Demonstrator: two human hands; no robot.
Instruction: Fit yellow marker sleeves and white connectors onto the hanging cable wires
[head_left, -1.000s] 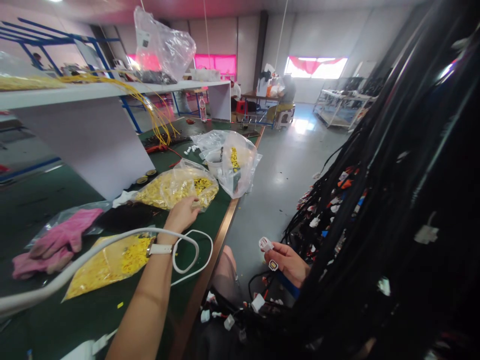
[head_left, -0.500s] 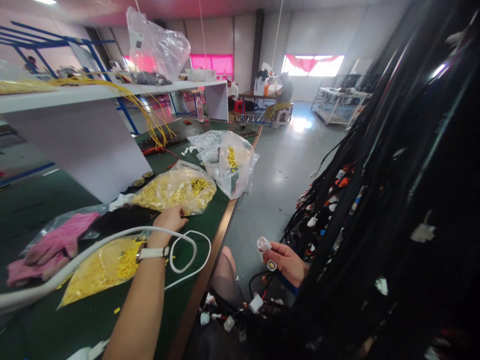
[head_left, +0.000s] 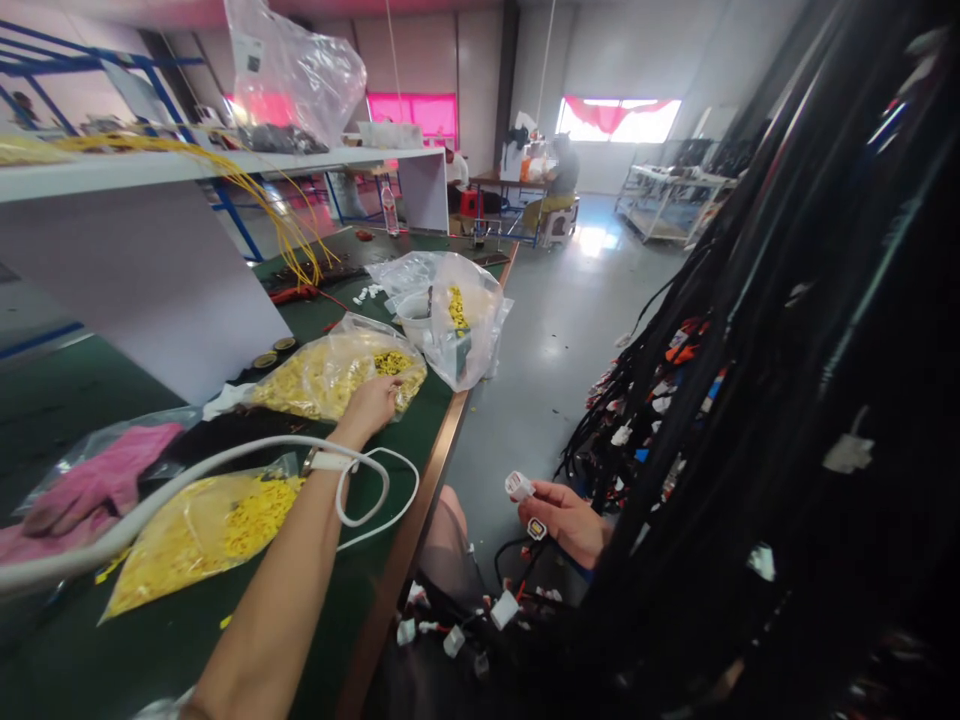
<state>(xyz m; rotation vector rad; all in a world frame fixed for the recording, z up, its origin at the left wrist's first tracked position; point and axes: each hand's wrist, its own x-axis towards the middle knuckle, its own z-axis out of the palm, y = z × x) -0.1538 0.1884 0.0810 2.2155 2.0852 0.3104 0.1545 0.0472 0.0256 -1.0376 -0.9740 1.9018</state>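
Note:
My left hand [head_left: 373,402] reaches across the green table [head_left: 150,640] and its fingers curl at the mouth of a clear bag of small yellow parts [head_left: 330,370]. What it pinches, if anything, is hidden. A white watch sits on that wrist. My right hand [head_left: 566,518] is low beside the table edge, closed on two white wire connectors [head_left: 517,486] at the ends of black wires. A thick bundle of black wire harness [head_left: 750,400] hangs on the right.
A second flat bag of yellow parts [head_left: 202,525] and a white hose loop [head_left: 360,490] lie under my left arm. Pink gloves in a bag [head_left: 90,480] lie at left. Another clear bag with a white cup [head_left: 450,315] stands beyond. A white shelf [head_left: 150,260] rises left. A person sits far back.
My left hand drew back from the yellow parts bag half a second ago and has now moved forward to its opening again. The right hand has hardly moved.

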